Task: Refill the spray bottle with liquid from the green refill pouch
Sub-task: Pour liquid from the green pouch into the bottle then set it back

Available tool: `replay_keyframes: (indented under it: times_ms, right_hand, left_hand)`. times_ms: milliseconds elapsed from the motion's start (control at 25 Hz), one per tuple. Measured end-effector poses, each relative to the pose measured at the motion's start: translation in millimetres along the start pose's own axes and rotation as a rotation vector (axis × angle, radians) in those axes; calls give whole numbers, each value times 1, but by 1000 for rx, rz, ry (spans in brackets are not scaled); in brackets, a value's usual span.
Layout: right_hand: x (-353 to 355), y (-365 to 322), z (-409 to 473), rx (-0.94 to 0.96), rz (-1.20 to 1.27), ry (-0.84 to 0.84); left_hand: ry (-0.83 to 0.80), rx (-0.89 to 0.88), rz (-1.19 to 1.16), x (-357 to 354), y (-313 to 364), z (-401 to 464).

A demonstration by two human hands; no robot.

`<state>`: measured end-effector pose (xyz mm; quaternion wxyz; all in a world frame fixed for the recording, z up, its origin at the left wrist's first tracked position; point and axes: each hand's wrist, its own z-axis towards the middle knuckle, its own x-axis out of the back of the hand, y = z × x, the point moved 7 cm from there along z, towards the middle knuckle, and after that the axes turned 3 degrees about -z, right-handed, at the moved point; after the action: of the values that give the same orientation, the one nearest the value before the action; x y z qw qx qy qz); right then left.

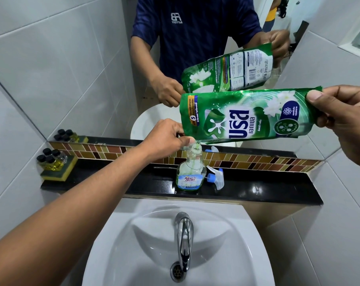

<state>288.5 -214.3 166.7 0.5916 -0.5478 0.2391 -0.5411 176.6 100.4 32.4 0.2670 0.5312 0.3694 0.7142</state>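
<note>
The green refill pouch (245,117) is held tipped on its side above the shelf. My right hand (344,118) pinches its raised bottom end and my left hand (166,137) grips its lower spout corner. A thin green stream runs from the spout into the open neck of the clear spray bottle (191,172), which stands upright on the black shelf (133,182) with green liquid low inside. The bottle's white and blue trigger head (216,178) lies on the shelf just right of it.
A yellow sponge carrying several small black-capped bottles (53,164) sits at the shelf's left end. Below the shelf is a white sink (226,244) with a chrome tap (183,234). A mirror behind reflects the pouch and my hands.
</note>
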Motion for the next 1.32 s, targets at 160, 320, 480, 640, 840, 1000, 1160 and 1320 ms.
replay_keyframes:
  times_ms: [160,320,480,640,840,1000,1160,1320]
  right_hand:
    - [0,-1,0,1,-8,-5]
    - [1,-2,2,3,-16,-8]
    - [0,-4,3,5,-19,-11]
    - [1,-6,4,6,-33,-6]
    - [1,-9,5,14,-48,-8]
    - [2,-10,6,14,-56,-14]
    - [2,-11,6,16,-68,-18]
    - [1,-12,6,17,-68,-20]
  left_hand:
    - [4,-4,13,0,-1,1]
    - [9,-6,26,-1,-2,2]
    - [6,-9,26,-1,-2,1]
    - [24,-24,37,2,2,0]
    - [19,-20,30,3,3,0]
    - [20,-8,22,2,-1,1]
    - [22,-7,14,2,-1,1]
    - [25,-10,14,2,-1,1]
